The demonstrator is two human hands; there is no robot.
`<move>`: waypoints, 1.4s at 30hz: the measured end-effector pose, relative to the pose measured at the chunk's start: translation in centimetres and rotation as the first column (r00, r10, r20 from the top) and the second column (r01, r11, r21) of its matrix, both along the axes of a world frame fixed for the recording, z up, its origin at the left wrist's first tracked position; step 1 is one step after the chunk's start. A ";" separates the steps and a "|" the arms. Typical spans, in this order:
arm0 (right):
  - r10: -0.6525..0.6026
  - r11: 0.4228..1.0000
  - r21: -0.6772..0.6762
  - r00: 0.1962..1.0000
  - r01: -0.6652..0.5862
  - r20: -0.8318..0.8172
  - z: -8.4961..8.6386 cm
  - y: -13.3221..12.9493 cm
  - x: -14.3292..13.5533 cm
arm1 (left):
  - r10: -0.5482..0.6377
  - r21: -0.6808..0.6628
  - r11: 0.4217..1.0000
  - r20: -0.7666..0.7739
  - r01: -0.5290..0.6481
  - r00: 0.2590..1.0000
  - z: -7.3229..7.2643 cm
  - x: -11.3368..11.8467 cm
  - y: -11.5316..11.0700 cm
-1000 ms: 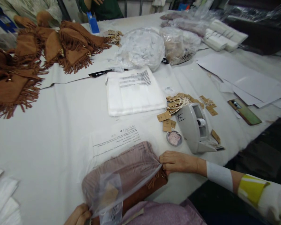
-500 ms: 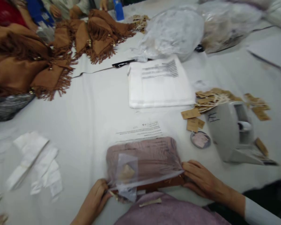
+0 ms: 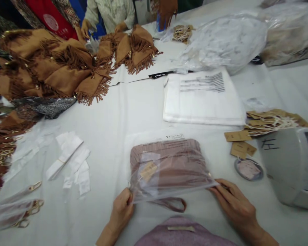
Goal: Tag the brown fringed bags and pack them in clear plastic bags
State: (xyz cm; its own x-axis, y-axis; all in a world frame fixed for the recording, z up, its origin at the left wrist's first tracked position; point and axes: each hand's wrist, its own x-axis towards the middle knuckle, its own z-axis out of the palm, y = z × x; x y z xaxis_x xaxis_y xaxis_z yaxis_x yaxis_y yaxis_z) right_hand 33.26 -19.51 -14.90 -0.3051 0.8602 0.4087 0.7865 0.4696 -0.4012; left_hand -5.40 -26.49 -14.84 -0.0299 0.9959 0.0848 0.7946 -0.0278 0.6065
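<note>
A brown pouch bag [image 3: 179, 167] lies inside a clear plastic bag [image 3: 146, 196] in front of me, with a tan tag [image 3: 148, 171] and a small clear packet visible through it. My left hand [image 3: 122, 208] pinches the plastic bag's near left corner. The near right corner is gripped between the fingers and thumb of my right hand [image 3: 234, 205]. A brown wrist strap loop [image 3: 176, 204] sticks out of the near edge, between my hands. Printed text shows on the plastic's far part.
Brown fringed bags [image 3: 66, 75] are heaped at the far left, near co-workers. White plastic bags [image 3: 202, 99] lie stacked beyond the pouch. Right are tan tags [image 3: 237, 136], a small round dish [image 3: 248, 169] and a grey dispenser [image 3: 284, 164]. White strips [image 3: 66, 153] and clasped straps [image 3: 17, 212] lie left.
The view has shifted left, so things appear further right. The pouch sits deeper in the plastic bag, leaving only its strap loop out. Both hands still hold the bag's near corners.
</note>
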 end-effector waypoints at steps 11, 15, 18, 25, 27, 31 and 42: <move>-0.040 0.999 0.021 0.992 0.038 0.117 -0.2 2.3 -1.6 | 0.039 0.101 0.995 -0.133 -0.025 0.990 -0.4 1.8 1.6; -0.205 0.972 0.148 0.963 0.180 0.175 -0.3 6.4 -4.8 | 0.392 0.063 0.919 -0.064 -0.388 0.918 0.3 1.8 7.5; -0.108 0.989 0.117 0.976 0.087 0.191 -0.2 6.1 -4.5 | 0.430 -0.010 0.903 0.036 -0.430 0.902 1.2 1.3 7.6; 0.056 0.998 -0.017 0.995 -0.055 0.078 0.9 -0.8 -1.1 | 0.546 -0.148 0.833 0.063 -0.534 0.835 0.7 1.6 -0.2; 0.034 0.999 0.028 0.995 -0.037 0.095 1.6 -2.7 -0.6 | 0.605 -0.186 0.788 0.057 -0.587 0.794 0.6 1.7 -1.2; 0.067 0.981 0.177 0.993 -0.083 0.095 2.4 -5.6 -0.6 | 0.551 -0.022 0.834 0.001 -0.551 0.835 1.4 2.6 -1.7; 0.362 0.909 0.189 0.928 -0.372 0.085 -0.1 -3.2 -10.7 | 0.090 0.452 0.892 -0.150 -0.012 0.985 5.7 10.0 1.1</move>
State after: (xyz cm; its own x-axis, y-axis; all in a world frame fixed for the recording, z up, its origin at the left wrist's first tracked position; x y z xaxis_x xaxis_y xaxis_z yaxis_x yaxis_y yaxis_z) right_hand 22.60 -22.72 -14.99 -0.6068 0.5869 0.5360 0.5593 0.7944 -0.2368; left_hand 4.57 -25.37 -9.17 -0.0271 0.8479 0.5295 0.8884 -0.2223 0.4016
